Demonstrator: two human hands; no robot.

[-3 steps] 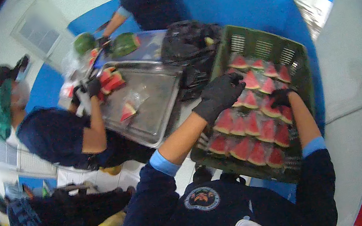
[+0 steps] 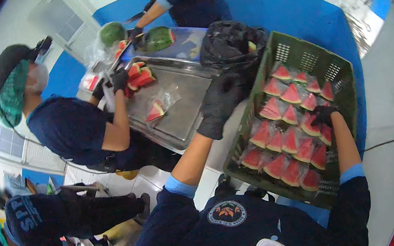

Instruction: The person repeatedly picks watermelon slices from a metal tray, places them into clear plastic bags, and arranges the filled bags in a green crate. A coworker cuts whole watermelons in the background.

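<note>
Both my hands wear black gloves. My left hand (image 2: 224, 101) is over the gap between the crate's left side and the metal tray, in front of a black plastic bag. Its fingers look stretched out, dark against the bag, and nothing shows in them. Inside the green plastic crate (image 2: 244, 134), my right hand (image 2: 325, 114) curls its fingers on a bagged watermelon slice (image 2: 310, 125) at the right side. Several more watermelon slices (image 2: 277, 166) in clear bags lie in rows there, red with green rind. The right fingertips are partly hidden.
Left of the crate is a metal tray (image 2: 183, 134) with a bagged slice (image 2: 155, 110) and unwrapped slices (image 2: 141, 75). The black plastic bag (image 2: 226, 43) stands behind. One co-worker (image 2: 74, 125) works at the tray; another (image 2: 185, 4) is beside a cut watermelon (image 2: 159, 38).
My left hand has moved left, away from the slices and out past the crate's side. My right hand stays at the slices. The whole view has shifted slightly.
</note>
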